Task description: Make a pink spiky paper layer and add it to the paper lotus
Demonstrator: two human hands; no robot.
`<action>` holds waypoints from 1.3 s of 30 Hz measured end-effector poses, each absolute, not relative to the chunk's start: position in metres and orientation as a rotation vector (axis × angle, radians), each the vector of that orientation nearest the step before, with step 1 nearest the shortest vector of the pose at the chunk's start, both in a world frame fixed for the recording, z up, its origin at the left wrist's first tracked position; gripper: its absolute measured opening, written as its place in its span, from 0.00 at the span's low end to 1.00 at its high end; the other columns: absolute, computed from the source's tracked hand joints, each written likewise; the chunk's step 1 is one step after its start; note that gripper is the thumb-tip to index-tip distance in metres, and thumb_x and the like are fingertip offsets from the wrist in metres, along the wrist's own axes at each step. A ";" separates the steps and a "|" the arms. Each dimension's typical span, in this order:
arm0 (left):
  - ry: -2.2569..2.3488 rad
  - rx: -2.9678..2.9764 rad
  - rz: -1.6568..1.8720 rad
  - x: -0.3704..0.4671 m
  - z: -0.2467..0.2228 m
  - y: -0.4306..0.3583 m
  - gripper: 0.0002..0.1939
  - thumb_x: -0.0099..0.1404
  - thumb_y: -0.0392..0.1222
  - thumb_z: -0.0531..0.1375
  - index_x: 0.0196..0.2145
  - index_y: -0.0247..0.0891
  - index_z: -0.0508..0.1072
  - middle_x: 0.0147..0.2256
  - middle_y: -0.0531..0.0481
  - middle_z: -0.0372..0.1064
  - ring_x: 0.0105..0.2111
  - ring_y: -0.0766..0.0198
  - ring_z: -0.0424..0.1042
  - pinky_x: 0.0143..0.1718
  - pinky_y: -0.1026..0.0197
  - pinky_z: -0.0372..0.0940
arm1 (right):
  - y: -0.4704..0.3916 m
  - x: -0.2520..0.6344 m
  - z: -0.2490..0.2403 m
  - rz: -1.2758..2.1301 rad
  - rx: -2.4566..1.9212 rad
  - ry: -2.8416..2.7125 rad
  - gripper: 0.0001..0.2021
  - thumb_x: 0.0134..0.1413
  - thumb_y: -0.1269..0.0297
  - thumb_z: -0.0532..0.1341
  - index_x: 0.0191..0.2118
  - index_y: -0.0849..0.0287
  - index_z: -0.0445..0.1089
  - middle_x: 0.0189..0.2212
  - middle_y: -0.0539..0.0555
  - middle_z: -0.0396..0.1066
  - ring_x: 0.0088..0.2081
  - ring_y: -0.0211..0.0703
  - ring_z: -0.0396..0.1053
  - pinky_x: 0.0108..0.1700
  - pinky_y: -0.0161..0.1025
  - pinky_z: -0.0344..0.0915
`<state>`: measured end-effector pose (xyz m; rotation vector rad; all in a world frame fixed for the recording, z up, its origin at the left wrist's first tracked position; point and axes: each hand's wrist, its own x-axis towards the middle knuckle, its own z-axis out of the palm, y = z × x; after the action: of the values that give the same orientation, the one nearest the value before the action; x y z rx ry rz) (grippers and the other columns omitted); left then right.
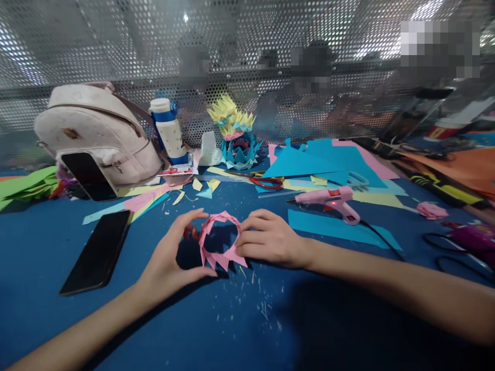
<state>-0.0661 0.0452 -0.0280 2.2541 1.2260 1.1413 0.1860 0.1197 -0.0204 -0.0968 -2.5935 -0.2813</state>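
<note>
A pink paper ring with pointed, folded edges is between my two hands, low over the blue table. My left hand curves around its left side in a wide C, fingertips at the upper edge and thumb at the lower points. On the right side, my right hand pinches the band with its fingers bent together; its thumb is hidden. A pink glue gun with a glowing red light lies beyond my right hand. Under and beside it is a blue paper strip.
A black phone lies left of my left hand. Behind stand a backpack with another phone against it, a bottle and spiky paper pieces. Red-handled scissors lie near blue sheets. The gun's cord runs right.
</note>
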 end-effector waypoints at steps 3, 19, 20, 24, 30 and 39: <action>1.103 1.887 0.977 -0.068 -0.034 0.055 0.37 0.56 0.50 0.69 0.59 0.43 0.59 0.44 0.43 0.69 0.30 0.65 0.67 0.32 0.59 0.68 | 0.124 0.186 -0.024 -0.259 -0.139 -2.582 0.12 0.68 0.71 0.51 0.37 0.56 0.71 0.36 0.47 0.76 0.42 0.36 0.66 0.48 0.40 0.57; 0.900 1.953 0.812 -0.066 -0.031 0.053 0.05 0.61 0.36 0.65 0.27 0.37 0.75 0.29 0.50 0.75 0.31 0.64 0.72 0.33 0.62 0.66 | 0.133 0.186 -0.034 -0.282 -0.099 -2.566 0.07 0.64 0.70 0.58 0.34 0.55 0.71 0.34 0.45 0.74 0.41 0.38 0.63 0.46 0.39 0.59; 0.869 1.986 0.821 -0.066 -0.031 0.053 0.04 0.62 0.36 0.65 0.29 0.38 0.75 0.30 0.50 0.75 0.32 0.63 0.72 0.35 0.61 0.67 | 0.133 0.186 -0.035 -0.287 -0.096 -2.563 0.08 0.64 0.70 0.58 0.34 0.55 0.71 0.33 0.45 0.74 0.40 0.38 0.63 0.46 0.39 0.59; 0.782 2.150 0.772 -0.065 -0.029 0.052 0.05 0.65 0.35 0.62 0.39 0.41 0.76 0.34 0.49 0.76 0.35 0.62 0.70 0.41 0.57 0.65 | 0.134 0.187 -0.036 -0.277 -0.094 -2.584 0.09 0.65 0.71 0.56 0.34 0.55 0.71 0.34 0.44 0.74 0.42 0.37 0.64 0.48 0.39 0.59; 0.808 2.360 0.650 -0.064 -0.032 0.048 0.08 0.68 0.34 0.59 0.43 0.41 0.73 0.35 0.50 0.74 0.37 0.60 0.67 0.40 0.57 0.60 | 0.136 0.188 -0.036 -0.268 -0.116 -2.609 0.11 0.66 0.70 0.56 0.32 0.55 0.71 0.31 0.44 0.74 0.39 0.36 0.64 0.47 0.38 0.60; 0.856 2.538 0.555 -0.062 -0.033 0.046 0.07 0.71 0.40 0.54 0.41 0.40 0.72 0.32 0.50 0.72 0.33 0.61 0.64 0.35 0.59 0.56 | 0.138 0.187 -0.039 -0.240 -0.110 -2.600 0.11 0.66 0.70 0.55 0.32 0.55 0.70 0.31 0.46 0.74 0.40 0.37 0.65 0.47 0.39 0.60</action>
<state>-0.0616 0.0461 -0.0327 2.5380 0.8565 0.5552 0.1872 0.1379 -0.0390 -0.1100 -2.5999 -0.2397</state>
